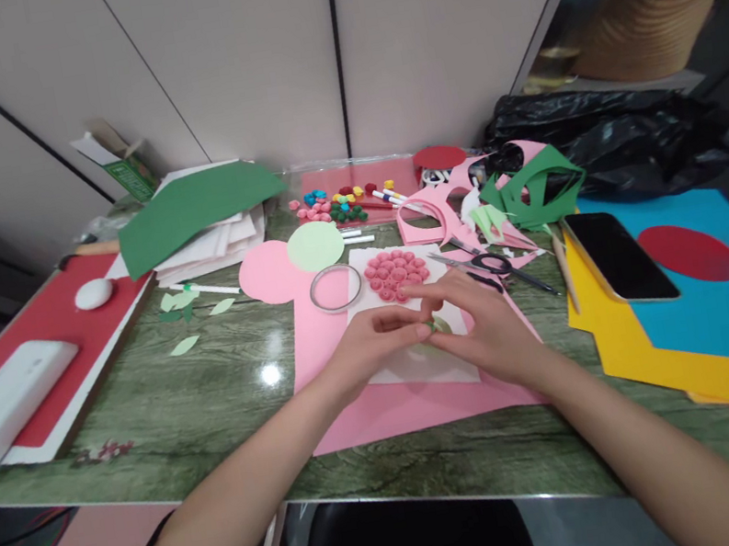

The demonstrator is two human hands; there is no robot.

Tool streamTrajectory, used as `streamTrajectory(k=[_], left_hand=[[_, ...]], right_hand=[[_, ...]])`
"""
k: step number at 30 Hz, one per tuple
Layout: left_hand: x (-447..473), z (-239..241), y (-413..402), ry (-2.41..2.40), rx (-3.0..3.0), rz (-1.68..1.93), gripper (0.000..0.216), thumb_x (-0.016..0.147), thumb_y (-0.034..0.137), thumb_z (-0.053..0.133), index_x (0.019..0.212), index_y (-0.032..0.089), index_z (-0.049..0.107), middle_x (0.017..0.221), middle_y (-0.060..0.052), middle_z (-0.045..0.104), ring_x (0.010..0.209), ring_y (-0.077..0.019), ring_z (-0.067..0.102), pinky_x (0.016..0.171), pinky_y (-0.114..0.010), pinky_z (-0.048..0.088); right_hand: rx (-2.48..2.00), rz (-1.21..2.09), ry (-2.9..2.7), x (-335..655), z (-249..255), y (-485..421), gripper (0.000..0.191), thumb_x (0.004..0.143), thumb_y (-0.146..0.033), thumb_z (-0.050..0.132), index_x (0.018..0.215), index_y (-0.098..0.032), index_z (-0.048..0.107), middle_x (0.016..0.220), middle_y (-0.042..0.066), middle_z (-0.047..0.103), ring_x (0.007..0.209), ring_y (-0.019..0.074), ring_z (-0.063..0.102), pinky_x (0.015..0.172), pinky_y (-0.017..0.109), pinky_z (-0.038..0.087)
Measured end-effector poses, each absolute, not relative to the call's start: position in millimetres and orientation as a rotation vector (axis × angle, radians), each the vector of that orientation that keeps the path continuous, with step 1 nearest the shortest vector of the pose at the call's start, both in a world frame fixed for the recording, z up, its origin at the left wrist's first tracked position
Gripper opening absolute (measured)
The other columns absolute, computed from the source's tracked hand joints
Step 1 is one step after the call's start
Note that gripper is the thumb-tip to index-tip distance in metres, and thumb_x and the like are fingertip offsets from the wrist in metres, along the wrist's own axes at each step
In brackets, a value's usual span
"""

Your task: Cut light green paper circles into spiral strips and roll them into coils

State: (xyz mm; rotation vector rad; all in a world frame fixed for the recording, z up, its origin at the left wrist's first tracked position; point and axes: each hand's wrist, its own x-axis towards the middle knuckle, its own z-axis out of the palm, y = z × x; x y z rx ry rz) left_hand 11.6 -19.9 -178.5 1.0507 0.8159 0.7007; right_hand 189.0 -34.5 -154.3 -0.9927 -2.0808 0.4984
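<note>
My left hand (382,342) and my right hand (480,317) meet over a white sheet (429,371), fingertips closed in a pinch. Between them is a small green paper piece (440,325), partly covered by the fingers; its exact shape is hard to make out. Just beyond my fingers, a cluster of pink rolled-paper rosettes (396,274) sits on the white sheet. That sheet lies on a larger pink sheet (354,422). A clear ring-shaped lid or dish (336,289) overlaps the white sheet's left edge, and black-handled scissors (491,264) lie near my right hand.
Cut green paper leaves (185,346) lie at the left, near pink and pale green circles (316,246). Coloured paper rolls (347,212) and paper scraps (429,217) are at the back. A phone (620,256) rests on blue and yellow sheets; a white device (12,402) is far left.
</note>
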Motion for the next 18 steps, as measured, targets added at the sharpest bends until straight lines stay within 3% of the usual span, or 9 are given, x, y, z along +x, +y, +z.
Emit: streamTrajectory(k=[8,18], left_hand=[[7.4,-172.4,-16.5,0.846,1.054,0.685,0.016,0.071,0.033,0.076,0.080,0.020,0.074,0.078,-0.001,0.071,0.076,-0.0140,0.059,0.080,-0.029,0.039],[6.4,-168.7,-15.1,0.818,1.113,0.633,0.019,0.073,0.037,0.073,0.075,0.018,0.073,0.076,-0.003,0.069,0.077,-0.0150,0.058,0.082,-0.031,0.038]], right_hand=[[-1.085,0.559,-2.092,196.8,-145.0,-35.3,0.045,0.086,-0.022,0.063,0.129,-0.032,0.054,0.096,0.002,0.072,0.095,0.0235,0.058,0.089,0.045,0.047],[-1.064,0.671,-2.173,198.9,-147.3,-33.9,0.045,0.089,-0.021,0.058,0.133,-0.031,0.052,0.098,0.003,0.071,0.098,0.0227,0.058,0.088,0.042,0.048]])
